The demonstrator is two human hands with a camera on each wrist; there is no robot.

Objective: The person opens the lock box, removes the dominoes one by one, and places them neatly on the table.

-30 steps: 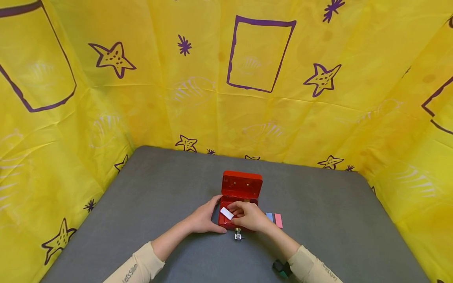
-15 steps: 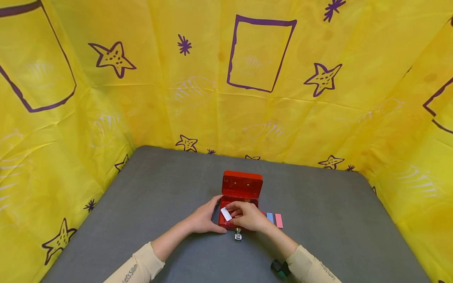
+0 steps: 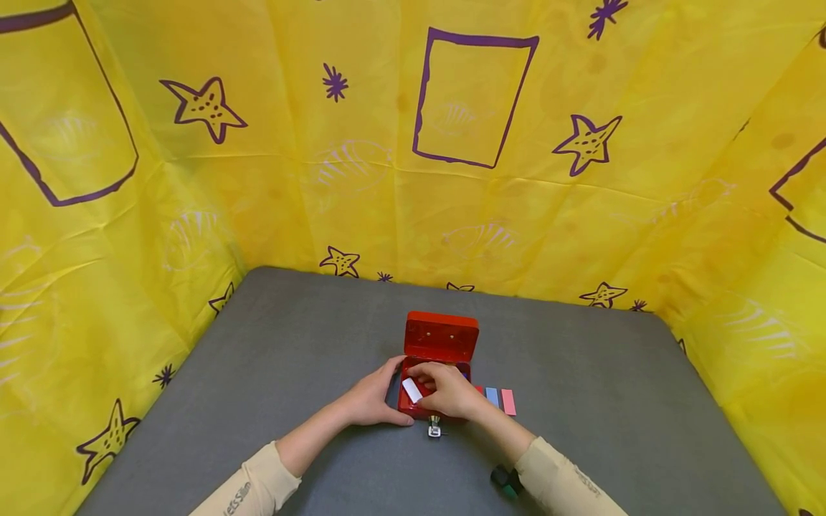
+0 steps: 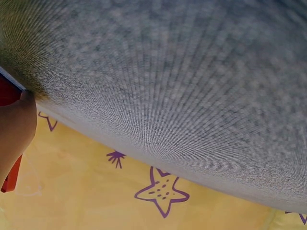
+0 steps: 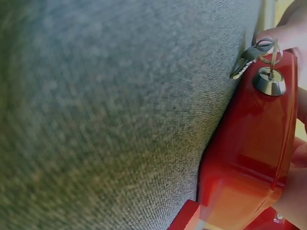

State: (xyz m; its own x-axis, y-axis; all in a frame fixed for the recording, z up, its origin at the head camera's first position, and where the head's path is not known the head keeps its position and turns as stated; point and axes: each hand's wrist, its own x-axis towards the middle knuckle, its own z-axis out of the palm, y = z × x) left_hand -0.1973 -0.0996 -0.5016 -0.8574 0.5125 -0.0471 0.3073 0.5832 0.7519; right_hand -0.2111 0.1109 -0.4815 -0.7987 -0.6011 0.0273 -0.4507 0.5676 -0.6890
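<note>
One pink block point(image 3: 508, 402): lies on the grey tabletop point(image 3: 310, 337) to the right of the red box point(image 5: 249, 143).
Blue block point(image 3: 492, 397): rests just left of the pink one, the two side by side.
Red block point(image 3: 480, 389): shows only as a sliver in the head view, largely behind the right forearm; its end also juts into the bottom of the right wrist view, just beside the box.
Dark item point(image 3: 505, 481): black and green, sits near the right sleeve point(image 3: 564, 476), partly covered and too hidden to identify.
Backdrop point(image 3: 361, 193): yellow cloth printed with purple starfish and pale fish bones surrounds the tabletop at the back and both sides.
In the way: the right hand point(image 3: 445, 390) spreads across the box's interior and blocks most of it from the head camera; a bit of blue shows past it at the back right inside.
Red box: glossy, round-cornered, stands near the middle of the tabletop, its lid point(image 3: 442, 338) raised at the back with two small bright studs inside.
Lock point(image 5: 269, 81): silver, on the front wall, a key inserted and another key point(image 5: 245, 62) hanging from the ring.
White block point(image 3: 411, 390): plain and oblong, slanted over the box's left part.
Right fingers: curled, pinching the white block, thumb at its near end.
Left hand point(image 3: 371, 398): grips the box's left side, thumb in front, fingers toward the rear corner.
</note>
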